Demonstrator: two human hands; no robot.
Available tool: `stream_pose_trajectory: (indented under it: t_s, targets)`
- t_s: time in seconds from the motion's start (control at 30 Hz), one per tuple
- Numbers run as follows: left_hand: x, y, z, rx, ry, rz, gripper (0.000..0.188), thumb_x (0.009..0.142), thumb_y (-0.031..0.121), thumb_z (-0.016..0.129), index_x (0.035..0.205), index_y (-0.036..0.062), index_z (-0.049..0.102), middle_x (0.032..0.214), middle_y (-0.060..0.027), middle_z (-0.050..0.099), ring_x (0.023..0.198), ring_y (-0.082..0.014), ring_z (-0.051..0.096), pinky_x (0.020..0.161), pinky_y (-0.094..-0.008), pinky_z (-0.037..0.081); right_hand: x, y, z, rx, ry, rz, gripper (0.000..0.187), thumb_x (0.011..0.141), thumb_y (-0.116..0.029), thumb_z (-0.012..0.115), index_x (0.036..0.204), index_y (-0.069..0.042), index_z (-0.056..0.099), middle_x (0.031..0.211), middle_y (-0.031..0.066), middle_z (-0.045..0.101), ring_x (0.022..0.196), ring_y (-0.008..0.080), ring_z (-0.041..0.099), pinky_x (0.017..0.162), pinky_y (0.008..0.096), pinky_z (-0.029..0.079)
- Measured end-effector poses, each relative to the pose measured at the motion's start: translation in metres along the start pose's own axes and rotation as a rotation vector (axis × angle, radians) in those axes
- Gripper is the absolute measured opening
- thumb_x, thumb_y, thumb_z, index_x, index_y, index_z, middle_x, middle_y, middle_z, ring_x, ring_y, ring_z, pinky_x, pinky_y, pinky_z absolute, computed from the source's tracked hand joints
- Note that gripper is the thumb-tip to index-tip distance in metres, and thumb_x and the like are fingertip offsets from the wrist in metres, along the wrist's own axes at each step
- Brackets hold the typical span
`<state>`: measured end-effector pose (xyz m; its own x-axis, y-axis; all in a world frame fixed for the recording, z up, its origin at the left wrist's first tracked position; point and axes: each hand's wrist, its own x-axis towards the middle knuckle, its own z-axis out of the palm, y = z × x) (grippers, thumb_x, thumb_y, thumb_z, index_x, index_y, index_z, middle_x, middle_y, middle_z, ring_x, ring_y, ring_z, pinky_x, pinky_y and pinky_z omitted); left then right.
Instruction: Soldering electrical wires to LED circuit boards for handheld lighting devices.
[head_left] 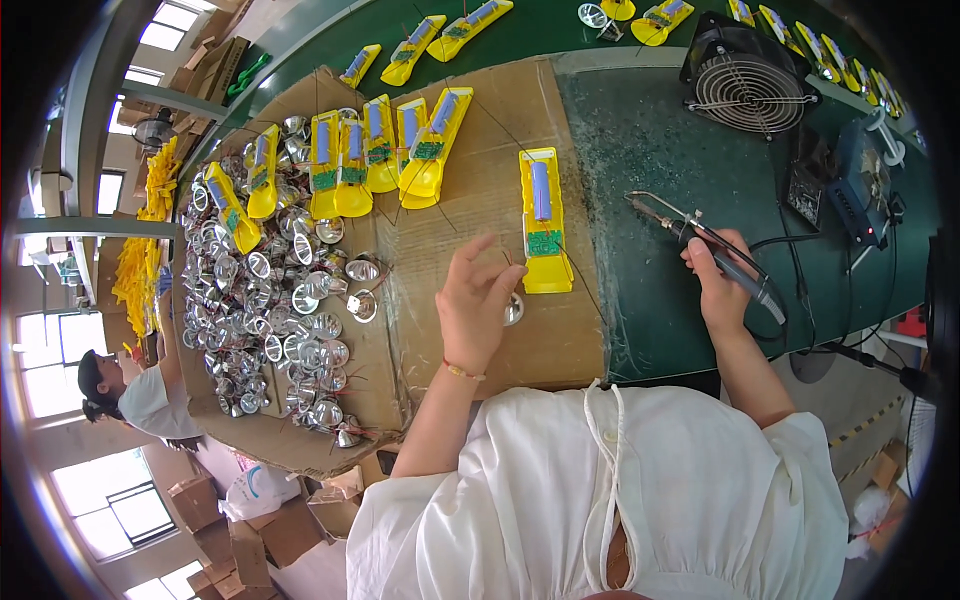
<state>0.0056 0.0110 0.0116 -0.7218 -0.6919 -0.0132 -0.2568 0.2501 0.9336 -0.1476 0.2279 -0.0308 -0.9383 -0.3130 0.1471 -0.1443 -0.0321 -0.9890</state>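
Observation:
My left hand (474, 308) is over the cardboard, thumb and fingertips drawn together at thin wires. A silver reflector cup (513, 309) shows partly behind the thumb and looks held by its wires; the fingers hide the exact grip. Just right of that hand lies a yellow torch housing (548, 272) with a purple cylindrical battery (541, 190) and a green circuit board (544, 243). Black wires stick out from it. My right hand (722, 282) is closed around a soldering iron (735, 268) with a metal feed tube, its tip pointing up-left, apart from the housing.
Many reflector cups (300, 262) fill a cardboard tray (290, 458) at left, with several yellow housings (437, 150) along its far side. A fan (750, 90) and a blue soldering station (862, 190) stand at right, with cables nearby. A person (150, 400) works beyond the tray.

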Motion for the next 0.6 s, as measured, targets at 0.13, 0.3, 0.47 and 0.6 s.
stream_pose_trajectory:
  t_s: [0.13, 0.3, 0.47, 0.6]
  targets:
    - [-0.001, -0.013, -0.005, -0.183, -0.047, -0.186, 0.015, 0.079, 0.009, 0.068, 0.091, 0.0, 0.065, 0.076, -0.0038, 0.065, 0.072, -0.008, 0.058, 0.065, -0.0215, 0.046, -0.001, -0.001, 0.0, -0.011, -0.002, -0.014, 0.017, 0.081, -0.012, 0.065, 0.091, 0.0, 0.057, 0.073, 0.0065, 0.061, 0.066, 0.0093, 0.057, 0.06, 0.0207, 0.045]
    - [-0.003, -0.022, 0.0, -0.126, -0.015, -0.114, 0.009, 0.08, 0.009, 0.067, 0.081, 0.0004, 0.066, 0.079, -0.0045, 0.062, 0.068, -0.0095, 0.056, 0.063, -0.0231, 0.046, -0.003, -0.004, 0.001, -0.124, 0.001, -0.098, 0.017, 0.081, -0.01, 0.065, 0.091, 0.001, 0.057, 0.073, 0.0065, 0.062, 0.064, 0.009, 0.057, 0.059, 0.0206, 0.045]
    - [0.002, -0.015, 0.003, 0.033, -0.022, 0.026, 0.008, 0.077, 0.008, 0.068, 0.078, 0.0008, 0.066, 0.079, -0.0065, 0.059, 0.067, -0.0141, 0.056, 0.062, -0.0256, 0.046, -0.026, -0.042, 0.016, -0.196, -0.23, -0.158, 0.015, 0.076, -0.005, 0.068, 0.088, -0.001, 0.059, 0.077, 0.0066, 0.061, 0.062, 0.0099, 0.057, 0.055, 0.0228, 0.045]
    - [0.005, -0.013, 0.007, 0.112, -0.051, 0.047, 0.008, 0.074, 0.008, 0.069, 0.077, 0.0006, 0.065, 0.08, -0.0084, 0.059, 0.069, -0.0173, 0.057, 0.063, -0.0269, 0.046, -0.028, -0.039, 0.037, -0.156, -0.333, -0.275, 0.015, 0.076, -0.007, 0.068, 0.085, 0.002, 0.059, 0.07, 0.0082, 0.062, 0.059, 0.0123, 0.058, 0.053, 0.0239, 0.045]
